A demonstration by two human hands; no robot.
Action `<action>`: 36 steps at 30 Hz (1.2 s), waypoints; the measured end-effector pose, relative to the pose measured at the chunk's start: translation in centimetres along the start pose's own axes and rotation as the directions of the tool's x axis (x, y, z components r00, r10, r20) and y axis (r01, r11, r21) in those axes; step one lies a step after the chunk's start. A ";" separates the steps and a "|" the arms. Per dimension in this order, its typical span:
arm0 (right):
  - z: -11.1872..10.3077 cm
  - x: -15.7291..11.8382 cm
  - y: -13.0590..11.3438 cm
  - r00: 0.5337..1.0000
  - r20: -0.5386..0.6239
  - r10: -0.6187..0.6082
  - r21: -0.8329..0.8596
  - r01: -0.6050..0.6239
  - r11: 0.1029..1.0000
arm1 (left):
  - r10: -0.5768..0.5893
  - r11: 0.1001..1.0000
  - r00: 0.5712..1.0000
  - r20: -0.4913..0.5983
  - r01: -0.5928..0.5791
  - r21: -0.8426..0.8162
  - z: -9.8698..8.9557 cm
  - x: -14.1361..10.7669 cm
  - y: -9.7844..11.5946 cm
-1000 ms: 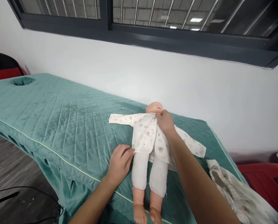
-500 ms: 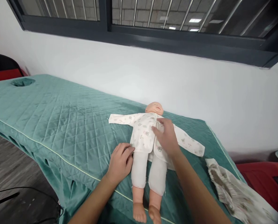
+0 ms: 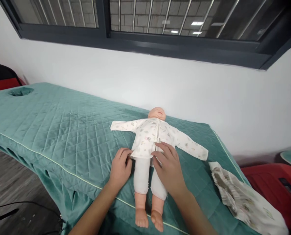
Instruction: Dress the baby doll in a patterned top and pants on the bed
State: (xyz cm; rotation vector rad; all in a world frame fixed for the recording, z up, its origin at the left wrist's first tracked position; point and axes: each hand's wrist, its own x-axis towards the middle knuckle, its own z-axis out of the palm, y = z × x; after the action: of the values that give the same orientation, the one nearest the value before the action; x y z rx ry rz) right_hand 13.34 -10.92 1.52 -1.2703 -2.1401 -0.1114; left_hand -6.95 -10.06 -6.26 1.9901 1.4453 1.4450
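Observation:
A baby doll (image 3: 141, 199) lies on its back on a green quilted bed cover (image 3: 69, 130), feet toward me. It wears a white printed baby shirt (image 3: 145, 135), sleeves spread to both sides, and white covering shows on its legs. My left hand (image 3: 121, 168) is closed at the shirt's lower left corner, thumb and fingertips at the hem. My right hand (image 3: 168, 166) lies over the lower front of the shirt, fingers apart, with fingertips touching beside the front opening. It hides the lower right part of the shirt and some of the doll's leg.
White printed baby pants (image 3: 248, 199) lie at the right edge of the bed. Behind the bed are a white wall (image 3: 106, 71) and a barred window. A red chair (image 3: 275, 186) stands at right, another red-and-black chair (image 3: 3, 76) at far left. Cables run along the floor at lower left.
My right hand has come down from the chest to the lower front of the shirt. The right front panel now lies flat beside the left one. My left hand stays at the hem.

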 end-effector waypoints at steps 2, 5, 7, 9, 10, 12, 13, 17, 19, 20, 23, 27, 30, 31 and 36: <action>-0.2 0.2 -0.1 1.000 -0.020 -0.015 0.000 0.015 1.000 | -0.010 1.000 1.000 -0.003 0.010 -0.015 0.0 0.0 0.0; -0.6 -0.1 -0.2 0.998 -0.042 -0.042 0.014 0.042 0.999 | -0.029 0.998 1.000 -0.006 0.028 -0.047 0.0 0.0 0.0; -0.9 -0.6 -0.1 0.998 -0.051 -0.048 0.028 0.049 0.998 | -0.044 0.997 0.999 -0.009 0.044 -0.065 0.0 0.0 0.0; -1.1 -1.0 -0.1 0.998 -0.043 -0.037 0.047 0.040 0.998 | -0.059 0.995 0.998 -0.009 0.058 -0.075 0.0 0.0 0.0; -1.1 -1.2 -0.1 0.999 -0.035 -0.028 0.067 0.031 0.997 | -0.064 0.995 0.998 -0.009 0.063 -0.080 0.0 0.0 0.0; -1.3 -1.5 0.0 1.000 -0.023 0.013 0.136 -0.010 0.991 | -0.078 0.992 0.997 -0.011 0.077 -0.096 0.0 -0.1 -0.1; -1.3 -1.7 0.1 0.998 -0.032 0.057 0.183 -0.051 0.982 | -0.093 0.990 0.996 -0.016 0.090 -0.111 -0.1 -0.1 -0.2; -1.2 -2.4 2.3 0.841 -0.105 0.530 0.507 -0.413 0.757 | -0.271 0.924 0.962 -0.008 0.258 -0.281 -0.3 0.8 -0.3; -1.2 -2.6 4.4 0.600 0.012 0.800 0.732 -0.551 0.402 | -0.418 0.804 0.907 0.057 0.398 -0.442 -0.4 2.2 -0.1; -1.1 -2.5 5.5 0.485 0.116 0.867 0.814 -0.547 0.197 | -0.483 0.701 0.868 0.116 0.462 -0.544 -0.3 3.0 0.2; -1.2 -1.7 8.4 0.347 0.363 0.865 0.882 -0.428 -0.198 | -0.558 0.247 0.747 0.360 0.565 -0.787 0.2 6.2 1.0; -0.8 0.6 9.6 0.342 0.569 0.747 0.794 -0.465 -0.392 | -0.503 -0.132 0.611 0.611 0.645 -0.753 1.9 10.1 1.8; 0.2 2.5 9.4 0.397 0.648 0.649 0.746 -0.503 -0.437 | -0.467 -0.256 0.543 0.698 0.672 -0.695 3.3 11.9 1.8; 0.5 3.0 9.4 0.414 0.665 0.622 0.733 -0.520 -0.438 | -0.465 -0.285 0.526 0.712 0.673 -0.683 3.7 12.4 1.8; 1.2 5.2 10.7 0.435 0.677 0.594 0.717 -0.570 -0.401 | -0.435 -0.331 0.513 0.740 0.673 -0.662 5.7 15.0 1.2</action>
State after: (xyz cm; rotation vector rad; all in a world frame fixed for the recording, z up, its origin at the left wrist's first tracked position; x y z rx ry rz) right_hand 19.72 -0.87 0.95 -1.1766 -0.5115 1.6047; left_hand -1.63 3.66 0.16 0.2172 0.5943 1.0269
